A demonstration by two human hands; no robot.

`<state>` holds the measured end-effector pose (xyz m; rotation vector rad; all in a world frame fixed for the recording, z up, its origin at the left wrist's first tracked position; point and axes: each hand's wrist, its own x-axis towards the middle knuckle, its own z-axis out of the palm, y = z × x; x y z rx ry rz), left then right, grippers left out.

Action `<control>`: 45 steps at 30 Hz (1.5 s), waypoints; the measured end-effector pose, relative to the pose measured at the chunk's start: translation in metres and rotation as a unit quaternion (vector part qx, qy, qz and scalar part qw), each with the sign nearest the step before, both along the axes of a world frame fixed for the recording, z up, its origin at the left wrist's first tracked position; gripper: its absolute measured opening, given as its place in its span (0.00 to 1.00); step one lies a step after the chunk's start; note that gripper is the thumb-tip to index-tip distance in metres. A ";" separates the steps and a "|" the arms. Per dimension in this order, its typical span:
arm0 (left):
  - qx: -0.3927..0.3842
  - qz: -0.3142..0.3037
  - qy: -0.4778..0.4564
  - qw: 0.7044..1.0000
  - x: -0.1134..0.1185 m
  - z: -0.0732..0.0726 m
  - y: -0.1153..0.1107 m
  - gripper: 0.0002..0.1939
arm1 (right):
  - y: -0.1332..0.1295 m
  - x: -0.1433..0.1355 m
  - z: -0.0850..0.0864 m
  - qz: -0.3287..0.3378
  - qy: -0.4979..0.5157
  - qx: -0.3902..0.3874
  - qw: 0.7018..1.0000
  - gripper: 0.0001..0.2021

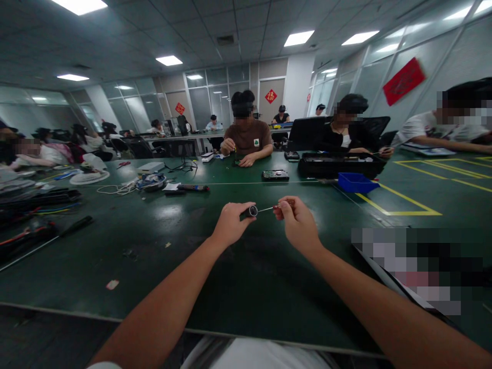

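Note:
Above the green table (215,302), my left hand (229,225) is closed around a small dark cylinder (252,210), whose round, pale-rimmed end faces me. My right hand (299,225) pinches the reddish handle of a thin screwdriver (266,209). Its slim metal shaft points left, and the tip reaches the side of the cylinder; whether it sits in a screw is too small to tell. Most of the handle is hidden by my fingers.
A hard drive (275,175), a blue bin (356,182) and a black case (342,165) lie ahead. Left are a cable bundle (150,181), a marker-like tool (192,188) and a long screwdriver (77,225). A person (249,133) works opposite; others sit around.

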<state>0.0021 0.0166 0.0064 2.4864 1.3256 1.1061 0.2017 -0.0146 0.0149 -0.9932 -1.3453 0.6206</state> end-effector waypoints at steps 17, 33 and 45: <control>-0.063 0.005 0.033 0.997 0.001 0.000 0.001 0.21 | -0.008 0.004 0.004 -0.045 -0.038 0.054 0.997 0.10; -0.114 -0.006 0.123 0.986 -0.002 -0.004 0.001 0.21 | -0.002 0.008 -0.002 -0.062 -0.148 0.050 0.986 0.10; -0.144 -0.031 0.127 0.981 -0.003 -0.001 0.002 0.16 | 0.001 0.008 0.002 -0.070 -0.207 0.013 0.976 0.10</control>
